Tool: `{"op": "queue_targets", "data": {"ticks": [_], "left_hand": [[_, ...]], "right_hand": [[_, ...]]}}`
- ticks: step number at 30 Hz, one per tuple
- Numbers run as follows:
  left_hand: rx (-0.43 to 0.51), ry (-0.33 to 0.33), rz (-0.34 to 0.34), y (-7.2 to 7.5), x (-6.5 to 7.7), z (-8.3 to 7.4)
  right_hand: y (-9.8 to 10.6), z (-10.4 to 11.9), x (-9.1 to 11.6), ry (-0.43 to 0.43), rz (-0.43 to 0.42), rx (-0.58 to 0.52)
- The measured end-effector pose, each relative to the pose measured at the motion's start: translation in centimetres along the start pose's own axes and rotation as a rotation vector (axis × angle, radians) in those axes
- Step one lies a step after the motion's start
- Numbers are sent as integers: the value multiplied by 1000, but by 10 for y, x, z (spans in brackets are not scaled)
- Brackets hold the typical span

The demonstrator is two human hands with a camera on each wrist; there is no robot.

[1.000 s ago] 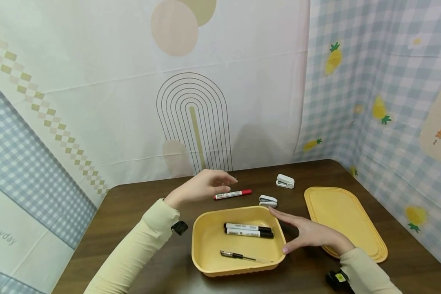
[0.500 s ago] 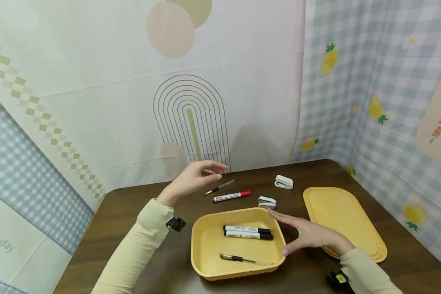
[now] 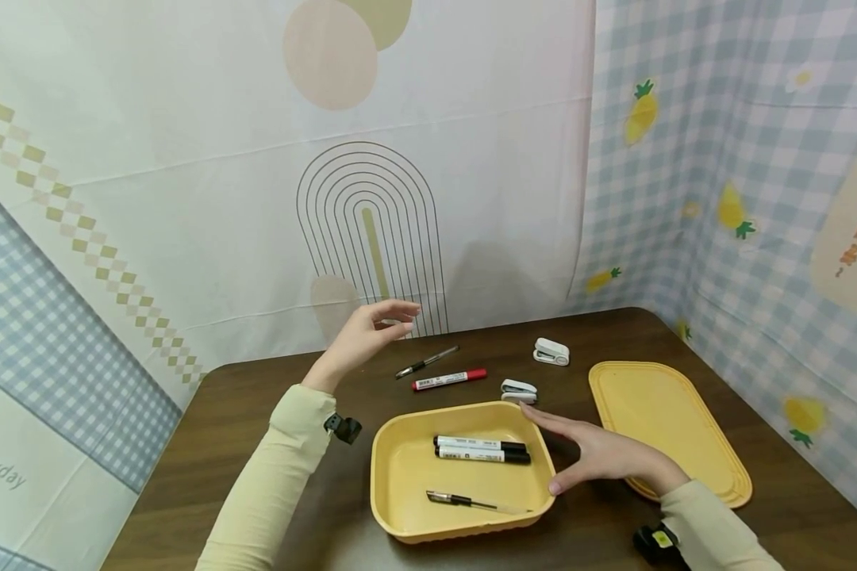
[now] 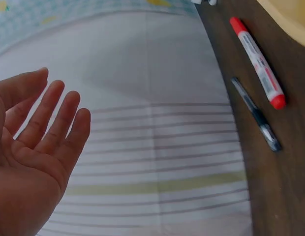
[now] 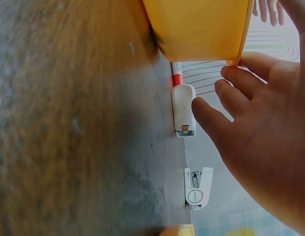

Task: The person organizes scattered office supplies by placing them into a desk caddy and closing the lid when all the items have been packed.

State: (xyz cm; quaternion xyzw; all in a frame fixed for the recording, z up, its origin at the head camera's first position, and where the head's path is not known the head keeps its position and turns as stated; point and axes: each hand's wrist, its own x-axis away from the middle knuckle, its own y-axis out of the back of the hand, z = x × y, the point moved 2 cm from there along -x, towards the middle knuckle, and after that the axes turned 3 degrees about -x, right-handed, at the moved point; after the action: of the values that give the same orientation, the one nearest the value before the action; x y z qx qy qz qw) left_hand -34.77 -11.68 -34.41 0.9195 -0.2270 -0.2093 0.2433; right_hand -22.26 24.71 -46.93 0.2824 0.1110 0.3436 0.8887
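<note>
My left hand (image 3: 363,337) hovers in the air over the back of the table, fingers loosely extended and nothing in them. Nearest to it lie a black gel pen (image 3: 427,362) and a red marker (image 3: 450,380), both also seen in the left wrist view. My right hand (image 3: 607,454) rests spread against the right end of a yellow plastic box (image 3: 407,476), thumb at the near corner and a fingertip on the rim (image 5: 235,62) at the far one. Inside the box are two black-capped markers (image 3: 482,455) side by side and another gel pen (image 3: 460,500).
A small white stapler (image 3: 519,391) stands just behind the box, and a second white stapler (image 3: 551,353) farther back. The yellow lid (image 3: 667,428) lies flat on the right, partly under the right forearm. A patterned cloth (image 3: 514,198) hangs behind the brown table (image 3: 257,396).
My left hand has moved back, up and to the left, away from the red marker, uncovering the gel pen on the table. The right hand and the box stay put.
</note>
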Motion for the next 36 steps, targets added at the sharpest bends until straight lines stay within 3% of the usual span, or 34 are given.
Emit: {"op": "queue_targets", "data": {"ticks": [7,14,24,36], "left_hand": [[-24,38,-76,4,-1,30],[-35,70,-144,-3,-5,56],[-50,151,-143,-21,-4,84],[-109,188,-65,-43,-2,105]], "right_hand": [[-1,0,-1,2,-3,22],[-1,-1,0,6,-1,12],[-3,-2,0,10,7,2],[-1,-2,1,-3,-14,23]]}}
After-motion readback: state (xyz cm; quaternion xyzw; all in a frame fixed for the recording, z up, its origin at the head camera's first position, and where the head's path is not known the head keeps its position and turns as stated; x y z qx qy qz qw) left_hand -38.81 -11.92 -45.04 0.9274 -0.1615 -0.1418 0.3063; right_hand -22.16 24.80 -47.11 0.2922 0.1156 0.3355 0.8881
